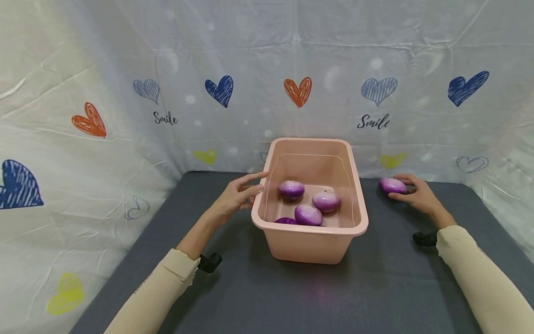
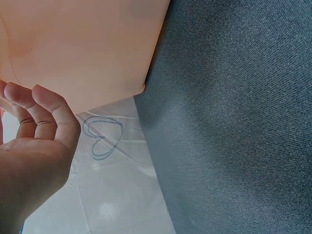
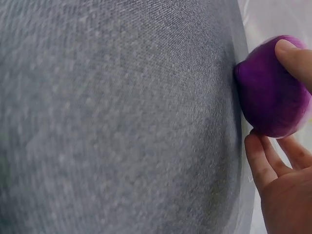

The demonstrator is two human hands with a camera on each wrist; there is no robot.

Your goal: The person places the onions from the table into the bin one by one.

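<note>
A pink plastic bin point(image 1: 308, 246) stands on the table with several shiny purple onions inside, one of them a purple onion point(image 1: 291, 189) near the left wall. My left hand point(image 1: 235, 197) is at the bin's left rim, its index finger and thumb reaching the edge; the left wrist view has its fingers point(image 2: 51, 109) lightly bent beside the bin wall point(image 2: 87, 48). To the right of the bin, my right hand point(image 1: 417, 195) holds another purple onion point(image 1: 392, 186) between thumb and fingers. In the right wrist view, this onion point(image 3: 273, 87) is at the table surface, tip towards the cloth.
A dark grey cloth covers the table point(image 1: 267, 301). Directly behind the bin hangs a pale curtain point(image 1: 250, 41) printed with hearts and "Smile". A dark wrist strap piece point(image 1: 210, 262) sits at the left wrist, another black piece point(image 1: 424, 239) at the right.
</note>
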